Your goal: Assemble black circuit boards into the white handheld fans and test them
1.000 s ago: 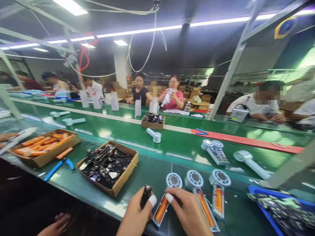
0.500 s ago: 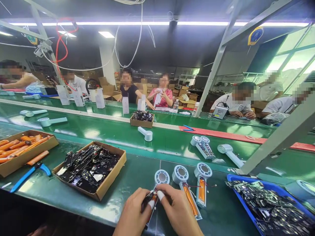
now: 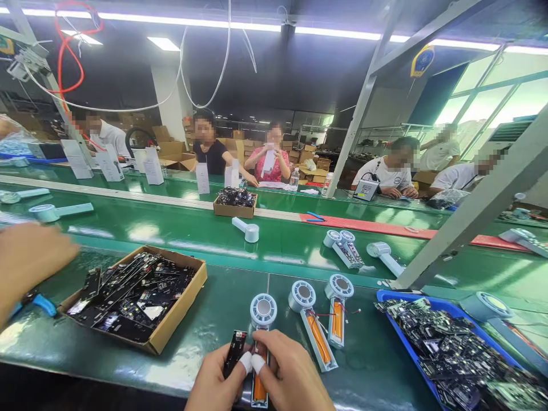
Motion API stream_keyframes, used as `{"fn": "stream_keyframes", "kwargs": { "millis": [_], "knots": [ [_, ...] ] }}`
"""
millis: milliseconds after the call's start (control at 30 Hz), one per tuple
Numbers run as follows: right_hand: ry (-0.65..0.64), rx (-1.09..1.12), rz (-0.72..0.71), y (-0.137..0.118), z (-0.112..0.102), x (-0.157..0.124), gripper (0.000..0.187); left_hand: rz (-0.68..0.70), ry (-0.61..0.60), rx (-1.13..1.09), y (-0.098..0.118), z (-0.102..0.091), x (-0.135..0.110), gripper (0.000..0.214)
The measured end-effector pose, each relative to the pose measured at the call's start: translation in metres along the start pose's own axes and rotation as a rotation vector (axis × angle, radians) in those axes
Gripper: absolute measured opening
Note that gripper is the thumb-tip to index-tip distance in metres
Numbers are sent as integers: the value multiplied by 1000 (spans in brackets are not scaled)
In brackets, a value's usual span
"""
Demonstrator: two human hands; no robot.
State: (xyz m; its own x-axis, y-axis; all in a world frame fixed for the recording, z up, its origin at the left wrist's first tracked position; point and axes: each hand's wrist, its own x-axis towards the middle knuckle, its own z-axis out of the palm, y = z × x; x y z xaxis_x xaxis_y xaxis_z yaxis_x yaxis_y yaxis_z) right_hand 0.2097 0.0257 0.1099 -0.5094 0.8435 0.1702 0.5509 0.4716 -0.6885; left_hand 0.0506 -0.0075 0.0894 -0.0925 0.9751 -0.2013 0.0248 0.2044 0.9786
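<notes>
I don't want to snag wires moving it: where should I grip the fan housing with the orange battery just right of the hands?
Pinch the fan housing by its round head, from above: that rim stands clear, while the open handle exposes the orange battery and wires.

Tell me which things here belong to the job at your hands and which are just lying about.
In the job: left hand holding a board; right hand over a fan with an orange battery.

Lying about: two other fans, box of boards, tray of boards, pliers.
</notes>
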Motion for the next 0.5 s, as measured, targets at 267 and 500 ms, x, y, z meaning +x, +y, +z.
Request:
{"fn": "stream_keyframes", "kwargs": {
  "millis": [267,500],
  "knots": [
    [156,240,60,-2,1,0,35,9,-72,43,7,-5,-6,40],
    [56,212,84,-11,-8,-1,28,41,-106,29,4,-8,-10,31]
  ]
}}
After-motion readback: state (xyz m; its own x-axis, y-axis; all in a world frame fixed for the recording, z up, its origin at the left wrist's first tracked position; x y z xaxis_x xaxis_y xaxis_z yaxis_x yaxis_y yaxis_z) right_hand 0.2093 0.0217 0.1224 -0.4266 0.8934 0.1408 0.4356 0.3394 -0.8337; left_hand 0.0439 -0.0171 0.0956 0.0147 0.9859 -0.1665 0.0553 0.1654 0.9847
